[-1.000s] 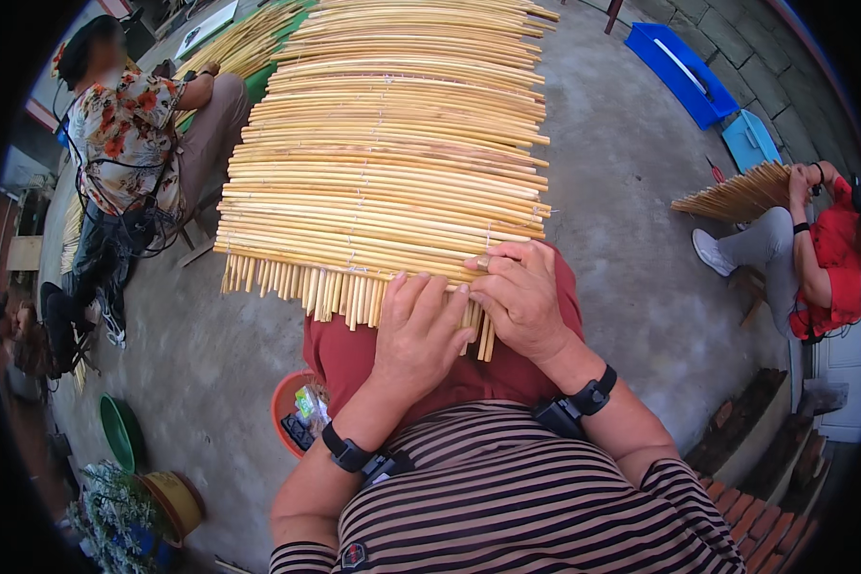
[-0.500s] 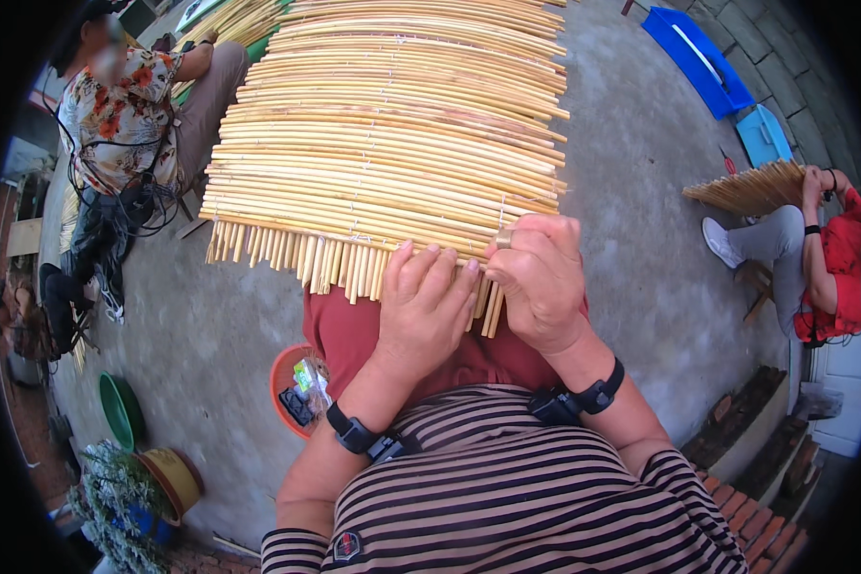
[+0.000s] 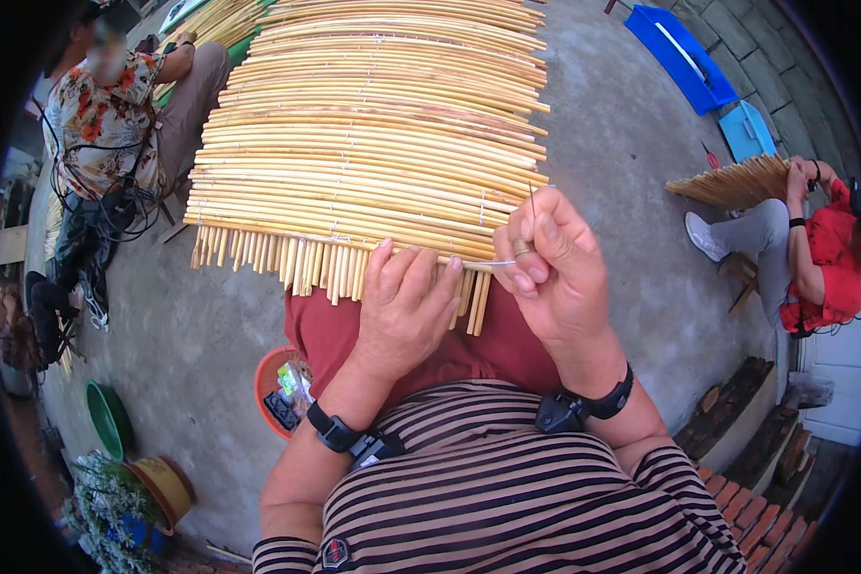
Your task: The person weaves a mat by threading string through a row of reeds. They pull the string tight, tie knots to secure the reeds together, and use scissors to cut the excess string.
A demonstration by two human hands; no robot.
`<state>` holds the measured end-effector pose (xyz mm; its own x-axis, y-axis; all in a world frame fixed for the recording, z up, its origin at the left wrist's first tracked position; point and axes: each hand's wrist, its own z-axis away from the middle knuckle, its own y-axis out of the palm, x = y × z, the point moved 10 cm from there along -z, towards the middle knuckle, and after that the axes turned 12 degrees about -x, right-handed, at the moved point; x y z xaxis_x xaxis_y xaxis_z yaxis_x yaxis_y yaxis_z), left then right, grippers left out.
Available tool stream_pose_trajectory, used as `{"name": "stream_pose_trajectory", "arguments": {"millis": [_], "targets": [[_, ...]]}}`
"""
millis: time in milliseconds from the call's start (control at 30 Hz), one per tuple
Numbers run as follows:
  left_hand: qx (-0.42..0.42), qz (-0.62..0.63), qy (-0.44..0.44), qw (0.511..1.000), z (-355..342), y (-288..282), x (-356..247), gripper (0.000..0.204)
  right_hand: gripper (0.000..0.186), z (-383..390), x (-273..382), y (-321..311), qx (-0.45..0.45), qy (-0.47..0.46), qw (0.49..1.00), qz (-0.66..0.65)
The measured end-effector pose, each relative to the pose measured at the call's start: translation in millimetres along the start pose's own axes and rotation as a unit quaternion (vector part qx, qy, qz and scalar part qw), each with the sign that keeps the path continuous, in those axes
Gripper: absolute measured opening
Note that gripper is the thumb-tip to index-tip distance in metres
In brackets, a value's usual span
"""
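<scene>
At far left, one seated person in a flowered shirt (image 3: pixel 105 134); nearer you, one green basin (image 3: pixel 112 421) and one potted plant (image 3: pixel 110 507). Near your lap, one orange bucket (image 3: pixel 261 387), small items inside. At centre, one mat of pale sticks (image 3: pixel 364 143), stretching away from your lap. Your left hand (image 3: pixel 405 304): fingers laid over the mat's near edge; whether the thumb clamps from below, I cannot tell. One white thread (image 3: pixel 491 263), running from that edge to your right hand (image 3: pixel 562 260), its thumb and fingers pinched together on one thin needle (image 3: pixel 532 197), point up. At right, one blue bin (image 3: pixel 674 57), one light-blue box (image 3: pixel 748 132), one person in red (image 3: pixel 832 273) holding a second stick mat (image 3: pixel 737 184).
</scene>
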<state>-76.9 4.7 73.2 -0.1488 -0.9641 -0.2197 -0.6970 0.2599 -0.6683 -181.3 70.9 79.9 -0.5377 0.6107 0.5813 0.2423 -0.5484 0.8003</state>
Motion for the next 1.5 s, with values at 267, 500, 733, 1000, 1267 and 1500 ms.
{"name": "stream_pose_trajectory", "arguments": {"millis": [267, 500, 733, 1000, 1267, 1500], "targets": [[-0.019, -0.019, 0.000, 1.000, -2.5, -4.0, 1.2, 0.037, 0.026, 23.6, 0.1, 30.6, 0.136, -0.036, 0.983, 0.121], [0.001, 0.091, -0.060, 0.994, -5.3, -26.0, 3.7, 0.032, 0.017, 0.7, 29.3, -29.0, -0.034, -0.045, 0.997, 0.043], [0.241, 0.371, -0.488, 0.752, 98.7, 6.9, 32.2, 0.022, 0.009, 11.6, 45.6, -37.6, -0.041, -0.076, 0.995, 0.044], [-0.030, 0.576, -0.638, 0.510, 85.7, 36.0, 26.6, 0.074, 0.007, 27.1, 43.0, -37.9, -0.040, -0.098, 0.982, 0.157], [-0.066, 0.561, -0.597, 0.570, 74.7, 30.4, 36.5, 0.048, 0.009, 39.5, 45.4, -42.4, -0.002, -0.109, 0.968, 0.224], [-0.144, 0.672, -0.604, 0.404, 90.6, 39.6, 25.4, 0.055, 0.007, 31.1, 43.9, -54.9, -0.018, -0.122, 0.966, 0.226]]}}
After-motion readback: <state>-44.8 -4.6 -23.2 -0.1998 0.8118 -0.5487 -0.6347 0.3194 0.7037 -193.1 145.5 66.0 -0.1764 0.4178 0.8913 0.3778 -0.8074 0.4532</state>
